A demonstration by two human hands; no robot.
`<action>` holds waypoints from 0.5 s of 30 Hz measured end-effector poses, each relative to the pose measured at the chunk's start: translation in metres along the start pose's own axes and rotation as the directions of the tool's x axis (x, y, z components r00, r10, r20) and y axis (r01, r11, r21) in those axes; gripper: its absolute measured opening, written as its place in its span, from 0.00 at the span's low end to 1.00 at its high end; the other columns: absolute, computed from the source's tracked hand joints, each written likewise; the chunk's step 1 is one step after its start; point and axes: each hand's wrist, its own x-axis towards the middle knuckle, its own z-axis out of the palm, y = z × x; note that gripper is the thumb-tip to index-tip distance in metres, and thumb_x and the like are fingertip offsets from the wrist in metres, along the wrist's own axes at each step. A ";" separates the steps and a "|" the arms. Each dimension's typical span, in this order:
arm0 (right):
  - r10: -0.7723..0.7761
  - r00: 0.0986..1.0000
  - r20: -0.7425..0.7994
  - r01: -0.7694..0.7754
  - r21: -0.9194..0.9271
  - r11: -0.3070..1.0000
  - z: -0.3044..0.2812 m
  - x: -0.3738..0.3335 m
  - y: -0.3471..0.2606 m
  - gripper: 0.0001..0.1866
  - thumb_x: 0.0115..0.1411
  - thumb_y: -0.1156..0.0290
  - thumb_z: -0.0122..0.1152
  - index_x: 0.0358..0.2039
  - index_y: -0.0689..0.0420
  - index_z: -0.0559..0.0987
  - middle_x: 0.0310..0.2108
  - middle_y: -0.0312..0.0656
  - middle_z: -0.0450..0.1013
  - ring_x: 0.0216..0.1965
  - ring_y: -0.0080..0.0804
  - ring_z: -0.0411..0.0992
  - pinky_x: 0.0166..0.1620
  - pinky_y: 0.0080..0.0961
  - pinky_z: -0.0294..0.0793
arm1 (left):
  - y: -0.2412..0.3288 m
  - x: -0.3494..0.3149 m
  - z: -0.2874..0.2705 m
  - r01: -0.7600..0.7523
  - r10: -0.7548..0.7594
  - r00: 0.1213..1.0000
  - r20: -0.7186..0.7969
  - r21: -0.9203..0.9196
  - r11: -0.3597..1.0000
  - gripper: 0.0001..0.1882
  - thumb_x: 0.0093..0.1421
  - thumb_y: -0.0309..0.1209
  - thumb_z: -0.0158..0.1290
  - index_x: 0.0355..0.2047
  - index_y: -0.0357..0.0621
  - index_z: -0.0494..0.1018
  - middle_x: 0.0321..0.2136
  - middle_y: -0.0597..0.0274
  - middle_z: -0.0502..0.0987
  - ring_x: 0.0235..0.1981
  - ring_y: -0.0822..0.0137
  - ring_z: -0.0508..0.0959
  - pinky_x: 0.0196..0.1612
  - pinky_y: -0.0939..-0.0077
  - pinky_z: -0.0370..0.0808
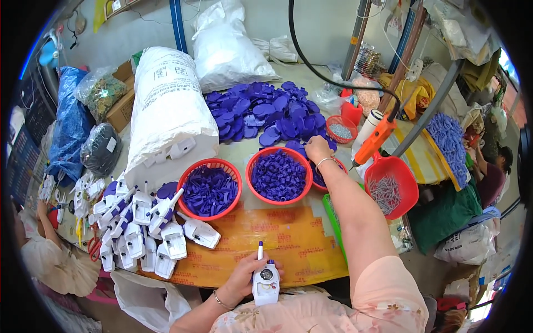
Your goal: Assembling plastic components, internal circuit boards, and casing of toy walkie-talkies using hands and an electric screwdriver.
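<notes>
My left hand (242, 277) is closed around a white plastic housing (266, 288) near my body. The housing has a round dark part near its top and a white stem with a purple tip beside it. My right hand (318, 149) reaches forward to the edge of a heap of purple oval plastic pieces (261, 111). Its fingers are curled downward, and what they hold, if anything, is hidden. Below that wrist is a small red basket (320, 188) with purple parts, partly covered by my forearm. Beside it stands a larger red basket (309, 180) full of small purple parts.
Another red basket (239, 191) holds purple strips. White housings (174, 241) are piled at left, before a big white sack (166, 100). An orange electric screwdriver (376, 139) hangs at right above a red container (412, 188) of metal pins. Other people sit at both sides.
</notes>
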 end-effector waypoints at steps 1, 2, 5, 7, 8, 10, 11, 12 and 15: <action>-0.024 0.998 -0.056 0.026 0.037 0.999 0.000 -0.002 -0.003 0.12 0.51 0.68 0.55 0.36 0.55 0.81 0.39 0.52 0.76 0.46 0.51 0.73 0.49 0.52 0.66 | 0.001 -0.001 0.000 -0.004 0.004 1.000 -0.001 0.004 1.000 0.08 0.63 0.31 0.47 0.39 0.40 0.63 0.39 0.43 0.75 0.38 0.50 0.79 0.40 0.54 0.79; -0.026 0.998 -0.059 0.029 0.042 0.999 -0.002 -0.001 -0.006 0.12 0.51 0.68 0.55 0.36 0.55 0.81 0.39 0.52 0.76 0.46 0.51 0.73 0.49 0.52 0.66 | 0.002 -0.001 0.000 -0.021 0.022 1.000 -0.008 0.018 1.000 0.08 0.62 0.30 0.46 0.40 0.40 0.63 0.39 0.42 0.75 0.38 0.50 0.79 0.40 0.54 0.79; -0.199 0.789 -0.581 0.387 0.219 0.896 -0.012 -0.009 -0.017 0.07 0.57 0.70 0.52 0.31 0.59 0.74 0.26 0.54 0.74 0.30 0.56 0.73 0.34 0.43 0.72 | 0.002 -0.007 0.005 -0.049 0.056 0.995 -0.082 0.086 0.995 0.09 0.62 0.29 0.46 0.41 0.41 0.63 0.38 0.43 0.75 0.38 0.50 0.79 0.40 0.53 0.79; -0.207 0.799 -0.564 0.482 0.396 0.782 -0.029 -0.028 -0.031 0.06 0.57 0.71 0.55 0.32 0.60 0.73 0.23 0.52 0.74 0.26 0.51 0.73 0.31 0.38 0.72 | 0.001 -0.005 0.001 -0.087 0.089 0.992 -0.092 0.025 0.996 0.10 0.60 0.26 0.46 0.42 0.40 0.64 0.35 0.45 0.75 0.36 0.48 0.79 0.39 0.49 0.79; -0.175 0.845 -0.505 0.473 0.555 0.684 -0.040 -0.053 -0.050 0.06 0.56 0.73 0.55 0.34 0.60 0.75 0.22 0.49 0.73 0.23 0.37 0.73 0.30 0.30 0.71 | 0.003 -0.005 0.002 -0.117 0.116 0.987 -0.110 -0.007 0.993 0.10 0.59 0.26 0.47 0.42 0.40 0.64 0.35 0.46 0.75 0.36 0.48 0.79 0.39 0.48 0.79; -0.381 0.854 -0.353 0.516 0.660 0.546 -0.046 -0.092 -0.067 0.08 0.55 0.76 0.53 0.34 0.60 0.77 0.22 0.44 0.73 0.23 0.24 0.69 0.29 0.23 0.69 | 0.012 -0.005 0.003 -0.198 0.193 0.975 -0.115 -0.040 0.979 0.13 0.57 0.25 0.47 0.43 0.39 0.65 0.32 0.46 0.75 0.34 0.48 0.79 0.37 0.51 0.79; -0.545 0.812 -0.211 0.524 0.675 0.520 -0.052 -0.116 -0.074 0.09 0.52 0.78 0.51 0.33 0.61 0.79 0.23 0.40 0.73 0.24 0.18 0.67 0.29 0.21 0.68 | 0.019 -0.002 -0.003 -0.273 0.276 0.957 -0.090 0.052 0.961 0.13 0.57 0.24 0.48 0.44 0.39 0.65 0.31 0.47 0.76 0.32 0.51 0.80 0.34 0.57 0.80; -0.668 0.743 0.030 0.454 0.711 0.537 -0.065 -0.140 -0.076 0.09 0.50 0.79 0.51 0.30 0.63 0.79 0.22 0.38 0.73 0.23 0.18 0.66 0.29 0.19 0.67 | 0.029 -0.003 0.002 -0.364 0.385 0.914 -0.128 0.159 0.918 0.13 0.57 0.24 0.49 0.44 0.39 0.66 0.31 0.49 0.76 0.30 0.55 0.80 0.32 0.62 0.80; -0.738 0.552 0.388 0.462 0.595 0.658 -0.093 -0.187 -0.070 0.10 0.47 0.74 0.54 0.27 0.65 0.79 0.18 0.46 0.72 0.20 0.30 0.70 0.26 0.26 0.68 | 0.048 -0.011 0.015 -0.522 0.576 0.804 -0.149 0.289 0.803 0.14 0.56 0.21 0.49 0.44 0.39 0.66 0.31 0.54 0.76 0.32 0.63 0.79 0.32 0.71 0.79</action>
